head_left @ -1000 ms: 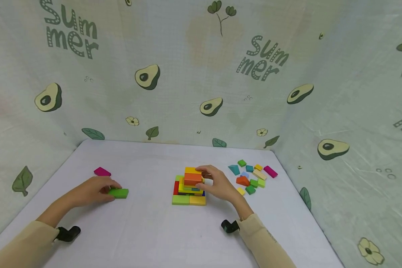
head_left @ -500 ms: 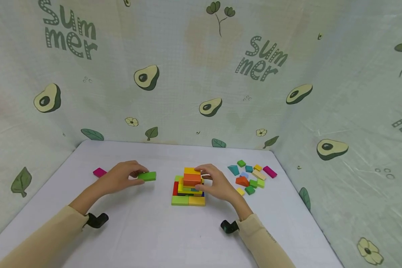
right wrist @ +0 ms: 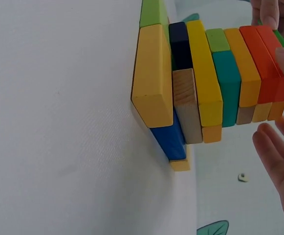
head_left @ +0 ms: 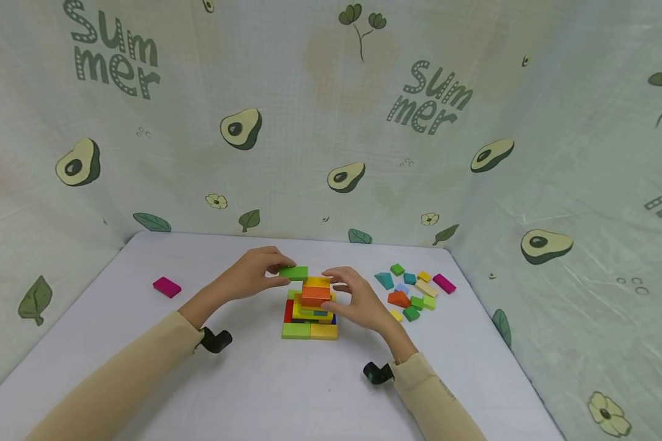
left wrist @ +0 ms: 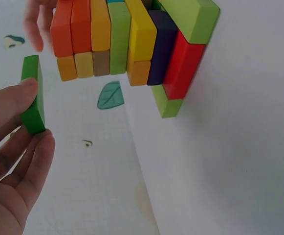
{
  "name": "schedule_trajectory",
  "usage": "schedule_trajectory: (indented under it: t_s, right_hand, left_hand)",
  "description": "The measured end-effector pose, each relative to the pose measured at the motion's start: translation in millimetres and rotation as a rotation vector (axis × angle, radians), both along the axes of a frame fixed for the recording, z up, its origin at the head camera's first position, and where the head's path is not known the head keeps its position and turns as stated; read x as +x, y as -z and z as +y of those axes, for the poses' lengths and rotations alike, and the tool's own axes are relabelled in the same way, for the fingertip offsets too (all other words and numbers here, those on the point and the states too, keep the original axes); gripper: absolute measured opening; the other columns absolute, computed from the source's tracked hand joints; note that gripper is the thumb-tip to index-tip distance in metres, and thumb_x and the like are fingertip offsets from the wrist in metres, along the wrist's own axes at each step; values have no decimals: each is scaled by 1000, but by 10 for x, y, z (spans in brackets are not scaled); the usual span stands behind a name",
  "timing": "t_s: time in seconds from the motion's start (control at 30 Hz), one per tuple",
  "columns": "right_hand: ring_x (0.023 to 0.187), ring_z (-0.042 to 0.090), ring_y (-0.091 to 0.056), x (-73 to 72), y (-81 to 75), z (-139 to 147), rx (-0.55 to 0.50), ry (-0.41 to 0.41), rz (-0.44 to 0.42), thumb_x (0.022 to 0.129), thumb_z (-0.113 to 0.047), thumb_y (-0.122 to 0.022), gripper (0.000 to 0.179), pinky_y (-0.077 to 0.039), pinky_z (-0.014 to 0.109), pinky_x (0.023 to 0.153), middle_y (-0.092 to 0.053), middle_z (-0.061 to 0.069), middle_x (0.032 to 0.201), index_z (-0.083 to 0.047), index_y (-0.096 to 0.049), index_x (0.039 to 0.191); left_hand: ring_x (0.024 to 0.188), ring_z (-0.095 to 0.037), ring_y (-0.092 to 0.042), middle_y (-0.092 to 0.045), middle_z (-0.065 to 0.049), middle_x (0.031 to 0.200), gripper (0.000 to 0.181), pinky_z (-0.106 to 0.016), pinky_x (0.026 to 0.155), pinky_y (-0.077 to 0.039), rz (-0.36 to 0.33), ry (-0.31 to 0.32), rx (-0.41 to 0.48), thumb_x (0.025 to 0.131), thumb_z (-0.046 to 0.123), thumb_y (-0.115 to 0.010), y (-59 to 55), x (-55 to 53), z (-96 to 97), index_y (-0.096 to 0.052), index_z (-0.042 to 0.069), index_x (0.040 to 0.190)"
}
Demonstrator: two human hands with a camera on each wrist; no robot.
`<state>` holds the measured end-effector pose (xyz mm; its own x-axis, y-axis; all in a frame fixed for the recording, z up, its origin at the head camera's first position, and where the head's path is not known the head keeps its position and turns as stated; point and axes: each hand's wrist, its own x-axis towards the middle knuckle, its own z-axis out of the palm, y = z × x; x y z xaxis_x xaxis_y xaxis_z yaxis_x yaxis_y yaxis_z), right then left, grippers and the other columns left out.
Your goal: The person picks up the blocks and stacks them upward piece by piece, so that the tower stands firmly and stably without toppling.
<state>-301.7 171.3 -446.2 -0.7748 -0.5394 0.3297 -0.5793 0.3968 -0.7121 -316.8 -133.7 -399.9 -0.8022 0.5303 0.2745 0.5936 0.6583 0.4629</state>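
Observation:
A green rectangular block (head_left: 293, 273) is pinched between the thumb and fingers of my left hand (head_left: 254, 277). It is held at the upper left of the block tower (head_left: 315, 296), and in the left wrist view a gap separates it from the top layer. Layers of coloured blocks make up the tower: light green and yellow at the bottom, orange-red (right wrist: 264, 68) near the top. My right hand (head_left: 360, 301) stays at the tower's upper right side. Its thumb lies over the orange-red blocks in the right wrist view, while the fingers extend loosely behind; contact is unclear.
Several small loose blocks lie at the right of the white table (head_left: 243, 392), among them an orange-red piece (head_left: 399, 299) and a magenta block (head_left: 444, 283). Another magenta block (head_left: 167, 286) lies at the left. A patterned cloth (head_left: 287, 73) hangs behind.
My left hand has lifted the green block off the table at the left and carried it right and up to the tower's top. My right hand has hardly moved.

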Motion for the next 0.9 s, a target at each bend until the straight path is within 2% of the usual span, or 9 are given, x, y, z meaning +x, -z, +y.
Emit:
schedule_trajectory:
  t_s: [0.23,0.5,0.77,0.9]
  right_hand:
    - [133,21,-62,10,-36,-5,9,14,-1,94,-23,-84,65,-53,39,109,-56,2,148,-16,-54,151]
    - [133,20,-62,18,-43,-1,7,7,0,94,-22,-84,62,-52,36,110,-57,1,148,-20,-55,149]
    - [133,20,-62,19,-41,11,17,3,-2,94,-19,-84,58,-51,34,111,-59,2,145,-15,-58,146]
    - [133,20,-62,17,-36,15,16,-1,-1,94,-19,-84,58,-51,38,111,-59,2,145,-15,-58,146]
  left_hand:
    - [97,-14,-68,-71,4,108,36,-33,88,-62,3,42,-1,92,25,-86,-12,-58,241,-78,16,126]
    - [95,-12,-64,-72,5,107,35,-28,87,-60,-20,66,-9,93,26,-85,22,-89,384,-79,16,126]
    - [99,-13,-68,-75,2,116,40,-32,89,-61,-14,55,13,95,33,-83,61,-78,371,-76,15,130]
    - [100,-13,-69,-76,2,115,38,-36,91,-62,-44,63,39,97,32,-80,59,-68,335,-76,13,129]
